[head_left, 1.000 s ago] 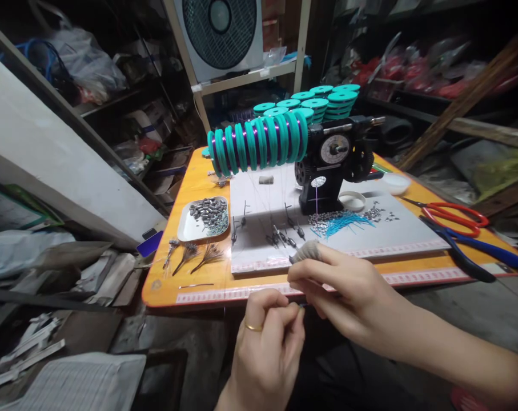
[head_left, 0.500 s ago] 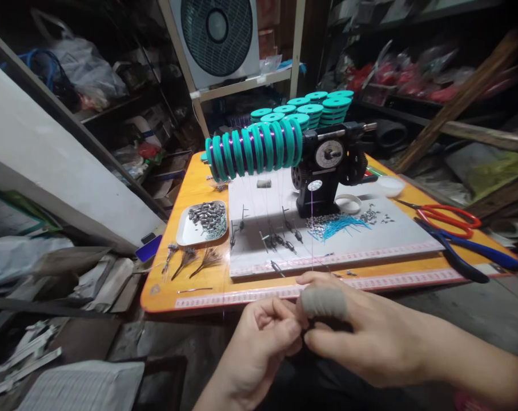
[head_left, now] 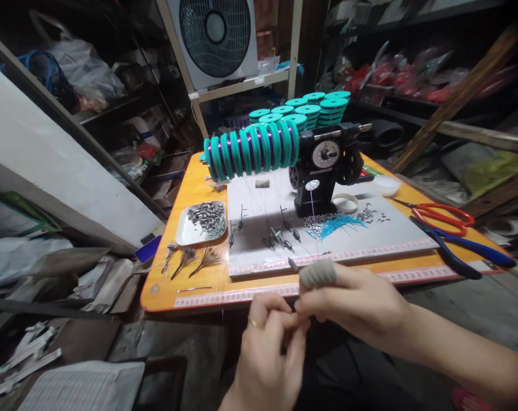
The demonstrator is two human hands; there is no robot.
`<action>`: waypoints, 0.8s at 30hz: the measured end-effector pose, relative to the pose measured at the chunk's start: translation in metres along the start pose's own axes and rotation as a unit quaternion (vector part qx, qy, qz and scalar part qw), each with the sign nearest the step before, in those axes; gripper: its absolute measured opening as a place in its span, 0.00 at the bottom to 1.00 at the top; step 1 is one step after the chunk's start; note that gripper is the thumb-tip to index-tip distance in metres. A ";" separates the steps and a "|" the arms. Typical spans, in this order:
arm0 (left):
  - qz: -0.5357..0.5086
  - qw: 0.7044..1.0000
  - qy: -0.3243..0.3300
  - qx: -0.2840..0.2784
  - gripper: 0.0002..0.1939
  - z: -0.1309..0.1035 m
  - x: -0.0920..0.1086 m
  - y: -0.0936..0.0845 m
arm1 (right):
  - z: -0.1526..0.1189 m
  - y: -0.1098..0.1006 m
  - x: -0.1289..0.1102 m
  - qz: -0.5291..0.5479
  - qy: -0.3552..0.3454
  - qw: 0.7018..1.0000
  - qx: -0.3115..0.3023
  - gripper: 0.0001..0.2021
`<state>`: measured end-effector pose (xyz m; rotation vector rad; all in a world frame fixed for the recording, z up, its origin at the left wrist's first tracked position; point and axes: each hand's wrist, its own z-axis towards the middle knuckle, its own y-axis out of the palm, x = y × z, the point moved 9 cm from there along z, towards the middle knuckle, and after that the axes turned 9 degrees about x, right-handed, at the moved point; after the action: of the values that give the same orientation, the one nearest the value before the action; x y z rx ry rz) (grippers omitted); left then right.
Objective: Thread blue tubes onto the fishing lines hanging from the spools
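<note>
Left hand (head_left: 269, 348), pinched fingers meeting right hand (head_left: 348, 302)

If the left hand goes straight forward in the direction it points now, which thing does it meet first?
Most likely the left hand meets the right hand's fingers; they look almost touching, though depth is unclear. Beyond lies the table's front edge.

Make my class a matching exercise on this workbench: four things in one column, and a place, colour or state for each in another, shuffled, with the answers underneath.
1. Scissors
2. Fan
3. Left hand
4. Tray

A. Beyond the table
B. White, with small metal pieces in it
C. Partly red
D. Wearing a ring

Right pairs: 1-C, 2-A, 3-D, 4-B
</note>
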<state>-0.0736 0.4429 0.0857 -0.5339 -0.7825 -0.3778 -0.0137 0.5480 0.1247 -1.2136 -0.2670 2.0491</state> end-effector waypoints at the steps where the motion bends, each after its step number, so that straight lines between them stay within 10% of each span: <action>1: 0.055 0.995 0.086 0.009 0.09 -0.003 0.013 -0.001 | 0.004 0.000 0.001 0.004 0.001 1.000 0.014 0.12; 5: 0.118 0.958 0.261 -0.027 0.11 -0.009 0.041 0.007 | 0.014 0.005 0.007 -0.022 0.003 0.999 0.030 0.11; 7: 0.040 0.987 0.147 -0.046 0.09 0.003 0.026 0.004 | 0.013 0.002 0.003 -0.043 -0.024 0.998 0.042 0.09; 9: -0.104 0.988 -0.098 -0.052 0.07 0.009 -0.010 0.003 | 0.007 0.003 -0.009 -0.052 -0.082 0.995 0.019 0.09; 13: -0.402 0.801 -0.440 -0.057 0.13 -0.019 -0.045 0.028 | -0.005 0.016 -0.018 -0.055 -0.111 0.989 -0.082 0.05; 18: -0.510 0.696 -0.503 -0.056 0.15 -0.032 -0.041 0.046 | -0.003 0.010 -0.019 -0.035 -0.106 0.993 -0.043 0.07; 21: -0.465 0.754 -0.459 -0.065 0.14 -0.028 -0.041 0.043 | -0.003 0.010 -0.013 -0.018 -0.064 0.995 -0.072 0.06; 24: -0.249 0.931 -0.264 -0.027 0.08 -0.012 -0.036 0.017 | 0.000 0.009 -0.004 -0.008 -0.005 0.998 -0.063 0.07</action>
<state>-0.0821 0.4542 0.0465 -0.4894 -1.4425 -0.7422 -0.0170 0.5388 0.1223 -1.2739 -0.4147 2.0504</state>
